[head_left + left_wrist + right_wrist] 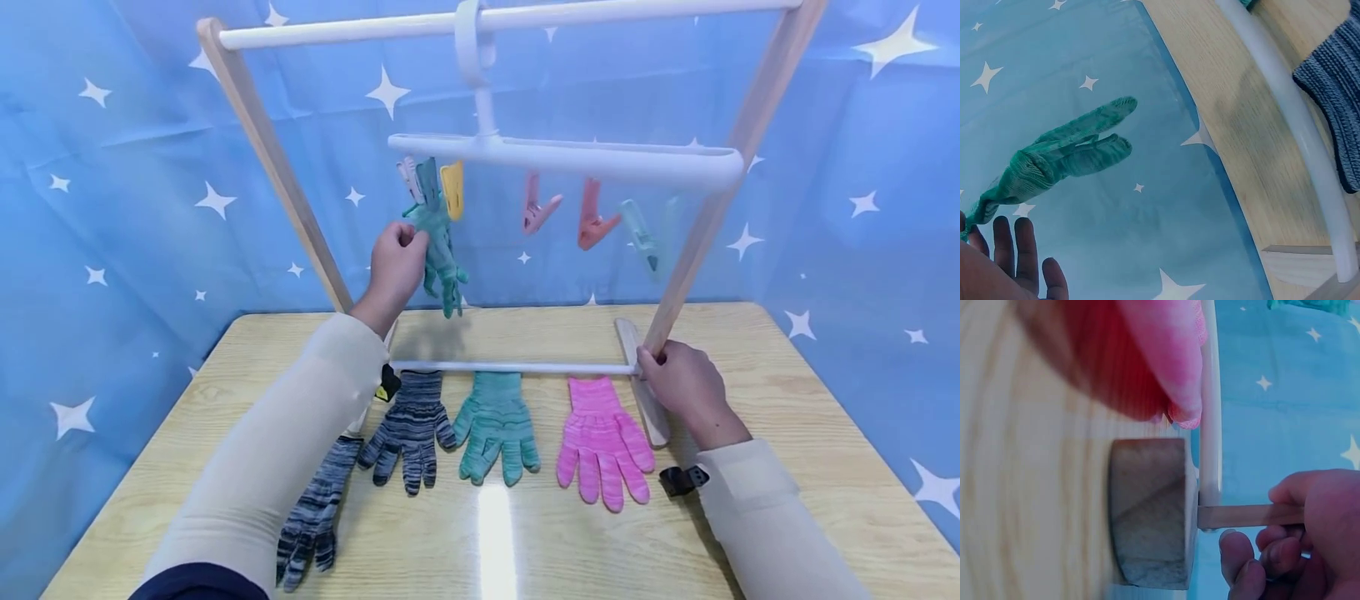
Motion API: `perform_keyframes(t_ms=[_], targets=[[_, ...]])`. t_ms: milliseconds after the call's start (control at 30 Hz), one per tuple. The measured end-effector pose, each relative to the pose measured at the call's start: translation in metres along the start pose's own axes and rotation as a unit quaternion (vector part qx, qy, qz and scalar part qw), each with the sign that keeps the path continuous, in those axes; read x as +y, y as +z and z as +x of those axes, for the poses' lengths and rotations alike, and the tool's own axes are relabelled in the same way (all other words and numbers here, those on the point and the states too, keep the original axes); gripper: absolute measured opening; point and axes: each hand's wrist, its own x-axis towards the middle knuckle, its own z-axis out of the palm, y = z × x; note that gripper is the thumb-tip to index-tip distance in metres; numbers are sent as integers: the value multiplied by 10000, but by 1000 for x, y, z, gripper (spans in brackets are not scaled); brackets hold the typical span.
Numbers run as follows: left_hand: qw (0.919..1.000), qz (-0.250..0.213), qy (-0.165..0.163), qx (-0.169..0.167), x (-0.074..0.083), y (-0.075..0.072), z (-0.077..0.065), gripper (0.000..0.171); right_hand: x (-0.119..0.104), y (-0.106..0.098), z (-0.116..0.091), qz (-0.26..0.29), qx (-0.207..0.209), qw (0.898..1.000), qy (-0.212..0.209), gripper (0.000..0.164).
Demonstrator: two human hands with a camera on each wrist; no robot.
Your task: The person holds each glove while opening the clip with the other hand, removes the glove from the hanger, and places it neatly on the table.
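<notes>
A green knitted glove (437,250) hangs from the white hanger (570,157), with a green clothespin (428,179) at its top and a yellow one (453,190) beside it. My left hand (397,262) pinches the glove's upper part between thumb and forefinger. In the left wrist view the other fingers stand apart from the green fabric, and the glove's fingers point away from the hand. Low on the right, my right hand (686,387) grips the wooden post (701,250) of the drying rack near its foot (651,408); the right wrist view shows thumb and fingers around that post (1241,515).
On the table (420,550) lie a dark striped glove (411,429), a green glove (497,427), a pink glove (602,442) and, partly under my left sleeve, another striped glove (318,508). A pink clothespin (534,204), a red clothespin (592,218) and pale green ones dangle at the hanger's right.
</notes>
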Motion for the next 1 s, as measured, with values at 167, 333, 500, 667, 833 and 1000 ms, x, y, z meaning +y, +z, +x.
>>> perform_keyframes(t_ms=[167, 333, 500, 667, 833, 1000], targets=[[10000, -18, 63, 13, -3, -6, -4, 16, 1, -1, -1, -51, -63, 10000, 14, 49], [9997, -14, 149, 180, -4, -12, -5, 11, 0, -2, 0, -55, 6, 10000, -25, 49], [9997, -60, 54, 237, -6, -19, -9, 31, -2, -2, 0, -15, -75, 10000, 20, 51], [9994, -214, 63, 267, -7, -25, -14, 44, -1, -1, 0, 21, -26, 10000, 1, 51], [9992, -332, 138, 182, -10, -30, -21, 45, -1, 0, 1, -19, -39, 10000, -26, 52], [9991, -369, 158, 168, -12, -34, -25, 50, 1, 1, 1, -7, 2, 10000, -55, 54]])
